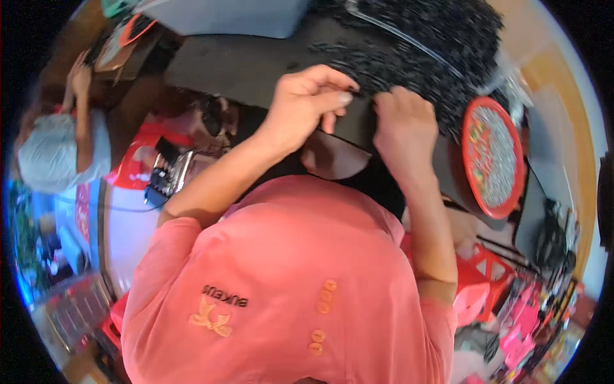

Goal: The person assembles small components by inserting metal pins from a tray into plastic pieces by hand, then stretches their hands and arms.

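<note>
Above the dark tabletop (224,67), my left hand (297,109) has thumb and forefinger brought together, with what looks like a small black piece at their tips. Close by on its right is my right hand (407,131), its fingers curled in; whatever they hold is hidden. Just beyond both hands lies a spread of small black pieces (377,67), rising into a thick heap (441,32) at the far right. A pale straight edge (409,40) runs through the heap. The single pieces are too small to name.
Right of my right hand stands a red bowl (470,160) full of small silvery pieces with some coloured bits. A grey-blue bin (224,16) sits at the far edge. Another person (64,150) is at the left, near a red stool (137,157). Red plastic furniture (483,275) stands lower right.
</note>
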Demonstrator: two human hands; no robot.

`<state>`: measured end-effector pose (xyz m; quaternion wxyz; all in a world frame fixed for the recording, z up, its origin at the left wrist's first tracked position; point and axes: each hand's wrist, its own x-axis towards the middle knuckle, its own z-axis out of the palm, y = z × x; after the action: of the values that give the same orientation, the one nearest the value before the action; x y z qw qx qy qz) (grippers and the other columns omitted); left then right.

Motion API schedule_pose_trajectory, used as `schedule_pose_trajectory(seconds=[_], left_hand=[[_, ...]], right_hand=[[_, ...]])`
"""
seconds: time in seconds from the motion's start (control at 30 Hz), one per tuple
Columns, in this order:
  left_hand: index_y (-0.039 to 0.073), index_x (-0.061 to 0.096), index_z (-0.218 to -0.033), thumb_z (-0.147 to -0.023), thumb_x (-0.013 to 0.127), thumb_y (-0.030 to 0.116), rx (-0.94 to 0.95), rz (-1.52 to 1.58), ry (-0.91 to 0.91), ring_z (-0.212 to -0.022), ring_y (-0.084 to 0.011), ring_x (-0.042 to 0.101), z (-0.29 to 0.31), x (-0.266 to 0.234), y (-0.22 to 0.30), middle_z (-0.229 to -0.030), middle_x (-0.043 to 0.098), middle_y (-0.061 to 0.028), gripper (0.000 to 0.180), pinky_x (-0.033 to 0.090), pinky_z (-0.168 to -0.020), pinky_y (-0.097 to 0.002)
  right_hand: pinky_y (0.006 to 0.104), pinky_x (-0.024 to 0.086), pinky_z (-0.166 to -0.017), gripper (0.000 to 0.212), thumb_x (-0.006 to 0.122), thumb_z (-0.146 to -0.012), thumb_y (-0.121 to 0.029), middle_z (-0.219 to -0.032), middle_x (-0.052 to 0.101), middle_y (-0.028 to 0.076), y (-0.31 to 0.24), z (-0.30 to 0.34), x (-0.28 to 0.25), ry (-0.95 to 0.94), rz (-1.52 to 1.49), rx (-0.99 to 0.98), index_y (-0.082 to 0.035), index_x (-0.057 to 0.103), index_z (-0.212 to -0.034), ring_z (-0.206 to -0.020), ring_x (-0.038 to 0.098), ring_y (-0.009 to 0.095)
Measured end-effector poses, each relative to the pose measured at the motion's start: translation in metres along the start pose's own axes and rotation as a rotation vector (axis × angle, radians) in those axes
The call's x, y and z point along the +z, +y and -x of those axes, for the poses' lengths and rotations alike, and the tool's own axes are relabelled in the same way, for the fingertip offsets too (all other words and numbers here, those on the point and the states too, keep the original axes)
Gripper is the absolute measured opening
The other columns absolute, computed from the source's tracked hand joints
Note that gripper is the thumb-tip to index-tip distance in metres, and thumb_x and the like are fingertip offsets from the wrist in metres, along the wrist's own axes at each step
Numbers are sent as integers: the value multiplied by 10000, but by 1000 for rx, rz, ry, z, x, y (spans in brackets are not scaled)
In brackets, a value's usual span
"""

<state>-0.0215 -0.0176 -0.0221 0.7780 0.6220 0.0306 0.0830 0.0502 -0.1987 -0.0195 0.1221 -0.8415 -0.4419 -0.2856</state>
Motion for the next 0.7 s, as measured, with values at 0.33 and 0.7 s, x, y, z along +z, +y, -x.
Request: schedule_pose_trajectory(seconds=[0.33,0.7], left_hand=[[-21,654,-1056,-938,609,43,8,-89,-126,-600,-99,551,-11,21,-5,-806,611,-49,142,451,-527,-221],[-12,663,-1043,-903,619,-3,34,-96,-249,-650,-73,535,-19,50,-16,-829,604,-37,147,451,-530,-208]], right_hand=[[414,437,-732,140,689,-795,-101,-843,596,68,81,51,-81,87,119,283,-120,678,-933,-850,602,279],[435,456,-710,147,723,-798,-178,-835,618,71,160,75,-78,-251,139,293,-133,726,-937,-839,626,287]])
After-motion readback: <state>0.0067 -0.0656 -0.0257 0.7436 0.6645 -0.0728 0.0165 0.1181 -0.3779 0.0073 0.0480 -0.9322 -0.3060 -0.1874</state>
